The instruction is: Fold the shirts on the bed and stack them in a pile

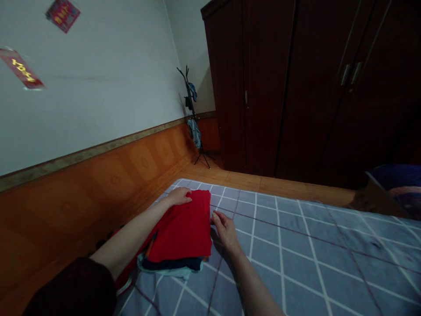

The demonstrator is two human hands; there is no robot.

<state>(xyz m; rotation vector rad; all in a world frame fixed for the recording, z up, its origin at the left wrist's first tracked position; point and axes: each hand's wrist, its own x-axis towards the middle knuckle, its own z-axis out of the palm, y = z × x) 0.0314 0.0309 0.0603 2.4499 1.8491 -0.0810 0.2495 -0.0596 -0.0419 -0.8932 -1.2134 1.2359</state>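
Observation:
A folded red garment (186,230) lies on top of a small stack of folded clothes, with dark blue cloth (174,264) and pale green cloth (179,273) showing at the near edge. My left hand (180,196) grips the red fabric at its far left corner, thumb and fingers closed on it. Beside the right edge of the garment is my right hand (226,231), its fingers half bent and apart, fingertips close to the fabric. Whether they touch it I cannot tell. More red cloth lies beneath my left forearm, partly hidden.
The stack rests on a bed with a grey checked sheet (296,250). Beyond it stand a dark wardrobe (263,87) and a black coat stand (190,94) with clothes hanging on it. An orange-panelled wall (98,188) runs along the left. A box (384,188) sits at the far right.

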